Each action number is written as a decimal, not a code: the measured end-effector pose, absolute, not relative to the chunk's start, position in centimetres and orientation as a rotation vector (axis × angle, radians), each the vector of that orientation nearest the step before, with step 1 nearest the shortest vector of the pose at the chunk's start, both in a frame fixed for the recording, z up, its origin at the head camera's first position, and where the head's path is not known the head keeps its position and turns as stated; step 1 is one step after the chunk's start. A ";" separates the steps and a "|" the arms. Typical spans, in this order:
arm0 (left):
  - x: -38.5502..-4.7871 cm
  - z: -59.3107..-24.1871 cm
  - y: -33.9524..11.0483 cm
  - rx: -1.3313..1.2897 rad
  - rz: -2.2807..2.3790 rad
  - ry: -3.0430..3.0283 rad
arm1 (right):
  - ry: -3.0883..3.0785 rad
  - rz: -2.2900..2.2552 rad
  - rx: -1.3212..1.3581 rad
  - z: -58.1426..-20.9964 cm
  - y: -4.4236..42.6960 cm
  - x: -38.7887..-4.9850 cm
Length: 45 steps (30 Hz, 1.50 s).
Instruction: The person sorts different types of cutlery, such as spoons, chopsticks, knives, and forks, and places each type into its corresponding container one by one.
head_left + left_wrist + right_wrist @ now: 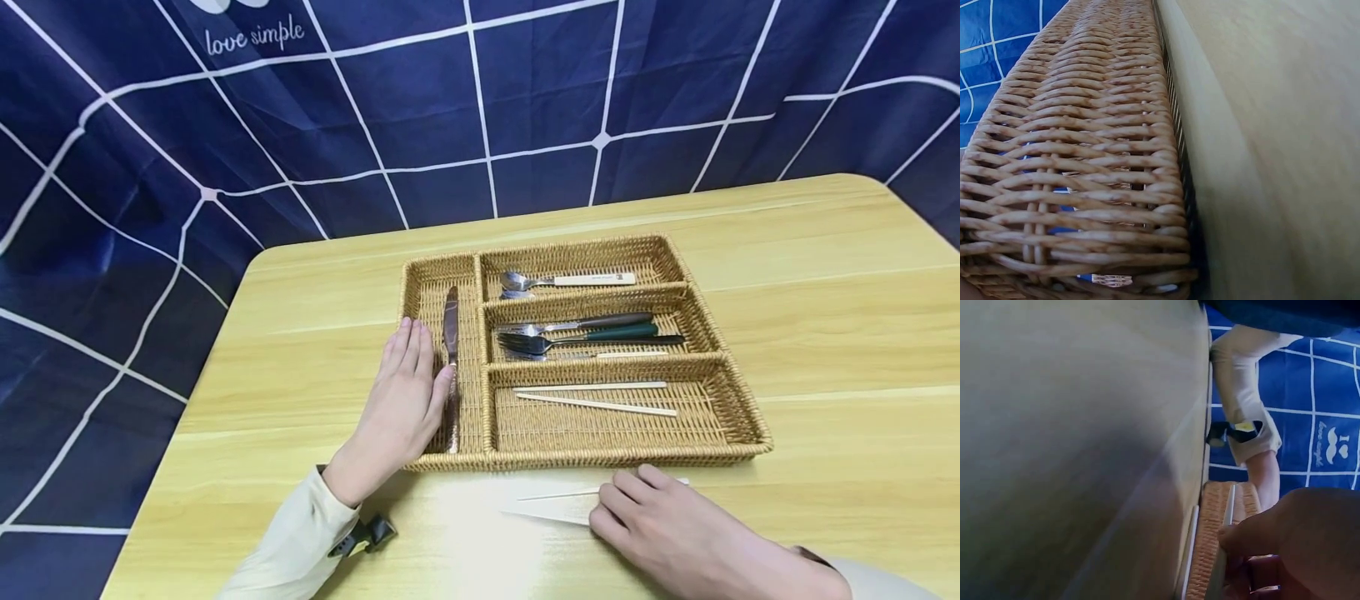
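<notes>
My left hand [397,404] lies with straight fingers over the left wall of a wicker cutlery basket [592,458]. Beside its thumb, a table knife [451,325] lies in the long left compartment. In front of the basket, my right hand [667,529] pinches a pale chopstick [1230,503] between thumb and fingers, as the right wrist view shows. A second chopstick [1189,550] runs along the tabletop close by. Part of each stick is hidden by the hand in the head view. The left wrist view shows the basket's woven side [1085,150], with hardly any of the hand.
Spoons [592,280] lie in the back compartment, and several forks [622,332] in the middle one. Two chopsticks [600,405] rest in the front compartment. The wooden table [847,333] meets a blue curtain [420,100] with white lines behind.
</notes>
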<state>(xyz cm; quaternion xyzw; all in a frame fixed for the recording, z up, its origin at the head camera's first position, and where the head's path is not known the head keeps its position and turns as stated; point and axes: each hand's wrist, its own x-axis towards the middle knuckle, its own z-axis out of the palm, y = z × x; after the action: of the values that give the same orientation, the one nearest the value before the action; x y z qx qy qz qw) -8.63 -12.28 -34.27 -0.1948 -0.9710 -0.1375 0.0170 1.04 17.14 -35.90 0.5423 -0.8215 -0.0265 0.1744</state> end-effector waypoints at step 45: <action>-8.9 -33.8 -12.2 -0.593 -0.417 -3.066 | -2.646 -0.118 1.537 -31.8 19.4 -8.5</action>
<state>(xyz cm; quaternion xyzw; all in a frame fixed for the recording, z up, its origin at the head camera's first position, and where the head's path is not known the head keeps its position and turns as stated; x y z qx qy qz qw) -8.85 -12.24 -33.82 -0.1883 -0.9731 -0.1324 -0.0044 -8.46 19.39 -31.83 0.5016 -0.8634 -0.0385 0.0393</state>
